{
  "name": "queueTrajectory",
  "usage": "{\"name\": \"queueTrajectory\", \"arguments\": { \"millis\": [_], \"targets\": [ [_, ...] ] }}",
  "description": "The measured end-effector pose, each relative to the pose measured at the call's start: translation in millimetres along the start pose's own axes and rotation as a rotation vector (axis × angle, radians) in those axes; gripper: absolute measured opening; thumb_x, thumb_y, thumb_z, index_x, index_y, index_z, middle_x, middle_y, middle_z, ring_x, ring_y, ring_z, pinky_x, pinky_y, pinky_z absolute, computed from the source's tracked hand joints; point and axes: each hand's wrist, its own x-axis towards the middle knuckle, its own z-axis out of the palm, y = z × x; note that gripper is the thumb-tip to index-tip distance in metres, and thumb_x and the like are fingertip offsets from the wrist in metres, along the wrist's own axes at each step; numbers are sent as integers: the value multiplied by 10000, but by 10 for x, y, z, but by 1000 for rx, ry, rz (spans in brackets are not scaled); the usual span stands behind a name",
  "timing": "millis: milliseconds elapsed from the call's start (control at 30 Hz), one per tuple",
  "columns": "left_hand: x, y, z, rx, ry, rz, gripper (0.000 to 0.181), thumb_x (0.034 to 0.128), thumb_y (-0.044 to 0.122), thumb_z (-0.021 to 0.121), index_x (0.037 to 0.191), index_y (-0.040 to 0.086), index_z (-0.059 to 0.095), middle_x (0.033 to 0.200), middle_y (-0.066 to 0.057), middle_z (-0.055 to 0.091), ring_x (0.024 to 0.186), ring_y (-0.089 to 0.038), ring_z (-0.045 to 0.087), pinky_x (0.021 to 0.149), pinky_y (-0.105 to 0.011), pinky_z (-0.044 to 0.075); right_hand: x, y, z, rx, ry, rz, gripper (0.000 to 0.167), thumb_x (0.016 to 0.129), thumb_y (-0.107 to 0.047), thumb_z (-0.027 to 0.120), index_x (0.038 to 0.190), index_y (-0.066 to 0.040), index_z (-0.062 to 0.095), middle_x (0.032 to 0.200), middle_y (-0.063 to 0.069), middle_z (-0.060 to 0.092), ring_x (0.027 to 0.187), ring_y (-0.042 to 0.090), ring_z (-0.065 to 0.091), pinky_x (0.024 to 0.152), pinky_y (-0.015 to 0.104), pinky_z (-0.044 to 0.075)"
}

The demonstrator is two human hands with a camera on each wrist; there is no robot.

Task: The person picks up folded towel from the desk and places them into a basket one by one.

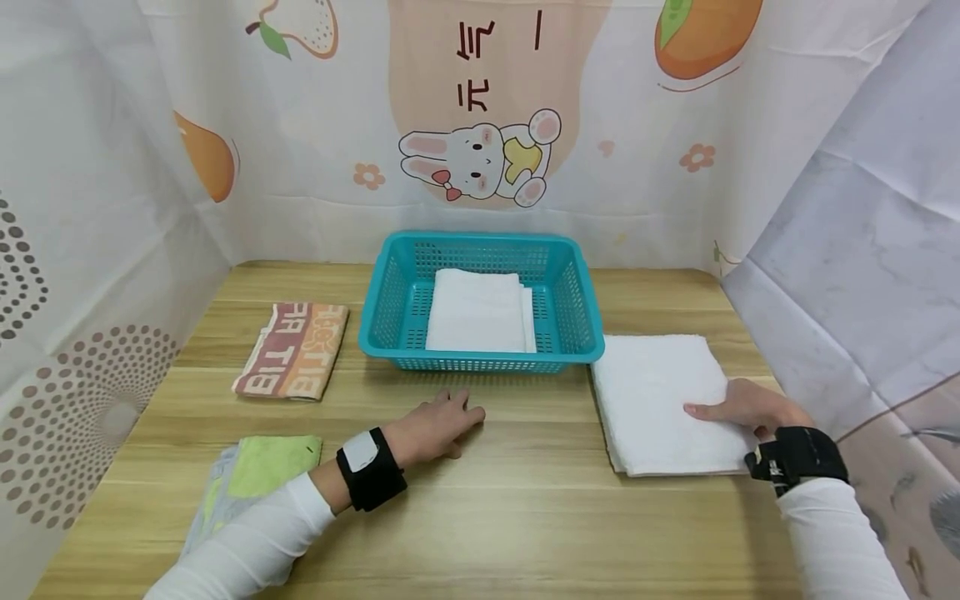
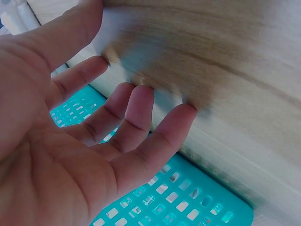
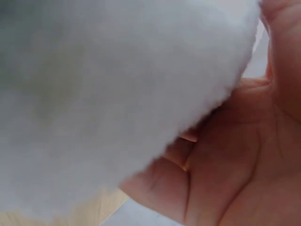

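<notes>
At the right of the table my right hand (image 1: 761,408) pinches the right edge of a folded white towel (image 1: 660,400). The thumb lies on top and the other fingers go underneath, as the right wrist view shows with the towel (image 3: 113,94) filling most of it. My left hand (image 1: 435,429) rests on the table just in front of a teal plastic basket (image 1: 367,329), holding nothing. Seen in the left wrist view, its fingers (image 2: 164,136) are loosely bent, with their tips at the wood. Another folded white cloth (image 1: 476,312) lies inside the basket.
On the left lies a folded red and orange patterned towel (image 1: 296,350). Nearer, a green and grey cloth (image 1: 273,467) sits partly under the left forearm. Printed curtains (image 1: 300,167) hang behind and on both sides of the wooden table (image 1: 517,517).
</notes>
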Motion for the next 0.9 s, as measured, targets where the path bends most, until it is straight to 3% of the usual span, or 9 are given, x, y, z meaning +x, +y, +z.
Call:
{"name": "queueTrajectory", "arguments": {
  "millis": [267,533,667,767,900],
  "targets": [
    [4,-4,2,15,5,9,391,846,147,802,1140,112,547,1050,-110,504,893,-274,536,614,-368,512,0,15,25,-38,12,-23,782,853,-627,667,1035,93,424,820,93,427,659,184,415,536,304,389],
    [-4,18,12,10,-2,18,377,849,144,798,1131,107,550,1036,-109,500,872,-261,520,618,-357,499,-24,47,55,29,-18,-39,876,886,-584,658,1229,172,377,987,194,548,843,274,573,636,373,513],
    [0,30,15,30,-12,22,360,858,150,791,1119,108,546,1028,-107,496,853,-256,517,605,-340,489,-43,75,104,-10,-5,-28,793,873,-606,659,1086,121,424,848,111,488,703,201,504,555,316,436],
    [5,33,12,47,-22,16,350,869,158,783,1113,114,535,1037,-108,498,855,-261,525,608,-342,492,-53,75,135,-66,24,-30,726,852,-634,663,941,46,425,730,32,357,573,135,347,490,268,327],
    [11,35,1,48,-33,-1,356,870,161,781,1115,120,526,1062,-114,504,884,-270,528,627,-357,503,-72,54,144,-63,34,-44,694,843,-632,674,887,14,424,699,2,300,549,113,282,479,255,290]
  ]
}}
